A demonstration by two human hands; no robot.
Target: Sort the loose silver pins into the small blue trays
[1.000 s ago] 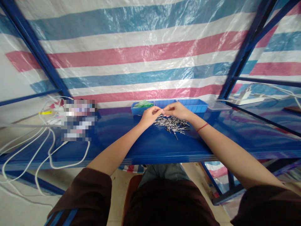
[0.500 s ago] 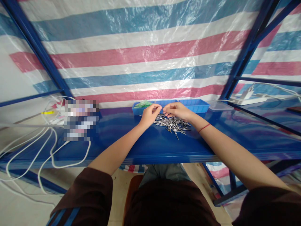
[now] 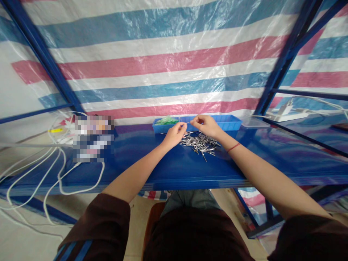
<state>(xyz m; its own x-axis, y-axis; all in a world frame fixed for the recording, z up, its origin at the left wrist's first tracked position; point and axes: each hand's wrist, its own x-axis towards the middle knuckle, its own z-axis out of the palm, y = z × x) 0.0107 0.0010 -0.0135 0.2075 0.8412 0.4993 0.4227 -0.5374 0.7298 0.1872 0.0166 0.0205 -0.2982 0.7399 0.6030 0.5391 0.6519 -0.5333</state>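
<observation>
A loose pile of thin silvery metal pins point(image 3: 202, 143) lies on the blue table point(image 3: 165, 170). Above its left edge, my left hand point(image 3: 176, 133) has thumb and fingers pinched together. My right hand point(image 3: 205, 126) is just to the right and pinches too, over the back of the pile. A thin, pale metallic piece shows between the two sets of fingertips; it is too small to make out well. Behind the hands stands a divided blue bin point(image 3: 228, 122), with green plastic material point(image 3: 166, 120) in its left compartment.
White cables point(image 3: 63, 170) run over the table's left part, beside a pixelated patch and a yellow item point(image 3: 55, 130). A clear plastic lid point(image 3: 254, 122) and a white power strip point(image 3: 289, 115) lie at the right. Blue metal posts frame both sides.
My right hand has moved slightly up and to the right, away from my left hand, widening the gap between the fingertips. My left hand has barely shifted.
</observation>
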